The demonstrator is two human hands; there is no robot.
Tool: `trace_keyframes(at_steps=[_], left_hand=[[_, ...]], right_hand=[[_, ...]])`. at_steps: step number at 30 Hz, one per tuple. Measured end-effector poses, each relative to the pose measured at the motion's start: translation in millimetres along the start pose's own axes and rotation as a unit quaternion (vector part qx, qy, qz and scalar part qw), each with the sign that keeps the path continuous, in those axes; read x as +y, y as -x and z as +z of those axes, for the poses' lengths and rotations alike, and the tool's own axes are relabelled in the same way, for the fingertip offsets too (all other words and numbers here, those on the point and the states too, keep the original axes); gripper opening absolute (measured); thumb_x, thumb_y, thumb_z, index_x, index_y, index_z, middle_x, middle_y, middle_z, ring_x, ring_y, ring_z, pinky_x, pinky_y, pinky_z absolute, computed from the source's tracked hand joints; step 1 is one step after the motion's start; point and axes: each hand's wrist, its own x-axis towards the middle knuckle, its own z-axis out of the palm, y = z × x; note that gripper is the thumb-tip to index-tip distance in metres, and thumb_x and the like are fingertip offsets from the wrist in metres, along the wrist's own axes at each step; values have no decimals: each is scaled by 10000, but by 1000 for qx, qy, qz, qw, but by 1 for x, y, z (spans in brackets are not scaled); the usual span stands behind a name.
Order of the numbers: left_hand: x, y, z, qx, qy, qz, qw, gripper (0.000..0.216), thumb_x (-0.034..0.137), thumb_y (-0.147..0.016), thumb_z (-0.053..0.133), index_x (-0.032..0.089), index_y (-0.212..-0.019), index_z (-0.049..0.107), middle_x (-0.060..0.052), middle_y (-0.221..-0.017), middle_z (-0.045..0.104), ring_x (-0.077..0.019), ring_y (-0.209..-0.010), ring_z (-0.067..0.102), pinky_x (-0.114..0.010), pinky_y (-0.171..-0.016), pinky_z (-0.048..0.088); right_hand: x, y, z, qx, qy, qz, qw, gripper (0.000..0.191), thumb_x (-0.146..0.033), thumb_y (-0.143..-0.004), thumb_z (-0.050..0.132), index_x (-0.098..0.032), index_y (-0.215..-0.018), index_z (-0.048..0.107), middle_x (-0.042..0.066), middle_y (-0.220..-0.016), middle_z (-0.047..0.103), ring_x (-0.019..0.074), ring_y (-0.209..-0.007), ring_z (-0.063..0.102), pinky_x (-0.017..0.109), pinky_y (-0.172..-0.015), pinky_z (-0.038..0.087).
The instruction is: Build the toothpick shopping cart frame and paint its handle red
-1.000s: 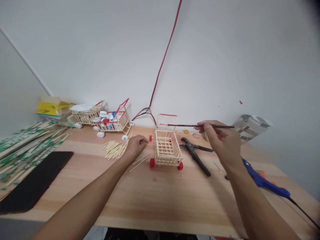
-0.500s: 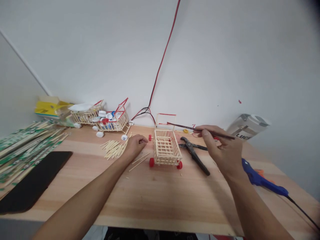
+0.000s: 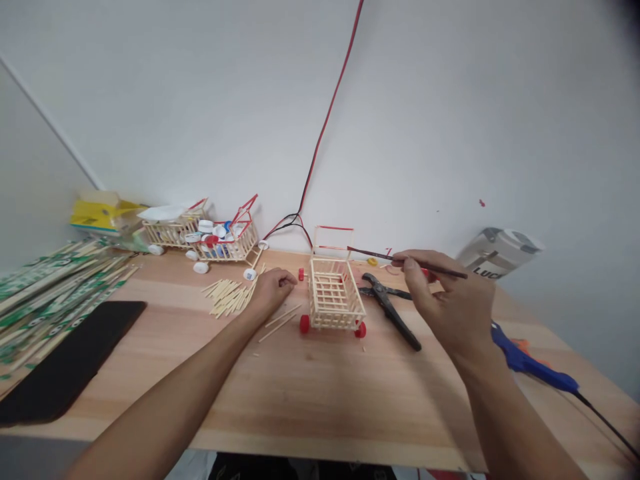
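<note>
A miniature shopping cart (image 3: 336, 311) built from thin wooden sticks stands upright on the table, with red wheels and a red top bar on its handle. A thin paintbrush (image 3: 373, 254) is pinched in my right hand (image 3: 453, 300), its tip pointing left by the right post of the cart's handle. I cannot tell if the tip touches the post. My left hand (image 3: 273, 288) rests on the table left of the cart, fingers curled in, with nothing visible in them. Beside it are a pile of short sticks (image 3: 227, 297) and a few loose sticks (image 3: 277, 327).
Pliers (image 3: 393, 320) lie right of the cart, and a blue glue gun (image 3: 535, 370) farther right. A paper cup (image 3: 503, 253) stands at the back right. Two similar carts (image 3: 225, 250) with bottle caps, bundled sticks (image 3: 55, 293) and a black slab (image 3: 75, 360) occupy the left.
The paintbrush tip has moved right, from across the handle's lower part to its right post, as my right hand shifted slightly right. My left hand stays in place.
</note>
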Motion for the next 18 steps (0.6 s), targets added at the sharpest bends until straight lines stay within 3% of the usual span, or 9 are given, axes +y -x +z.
trace_keyframes(at_steps=[5, 14, 18], left_hand=[[-1, -1, 0, -2, -8, 4, 1000, 183, 61, -720, 590, 164, -784, 728, -32, -816, 720, -163, -762, 631, -263, -697, 456], [-4, 0, 1, 3, -3, 20, 1000, 184, 83, -715, 575, 176, -773, 723, -22, -794, 718, -160, -743, 633, -257, -675, 463], [-3, -1, 1, -1, 4, 11, 1000, 180, 76, -716, 577, 164, -776, 723, -32, -803, 718, -162, -748, 635, -259, -685, 463]], right_hand=[[-6, 3, 2, -10, -14, -5, 1000, 164, -230, -880, 556, -202, -885, 718, 37, -836, 752, 178, -765, 687, 278, -639, 534], [-7, 8, 18, -36, -120, 76, 989, 212, -278, -913, 515, -198, -913, 711, 53, -903, 744, 180, -736, 682, 315, -640, 532], [1, 10, 16, -31, -110, 96, 989, 207, -278, -912, 520, -209, -906, 715, 41, -886, 745, 191, -792, 694, 305, -638, 524]])
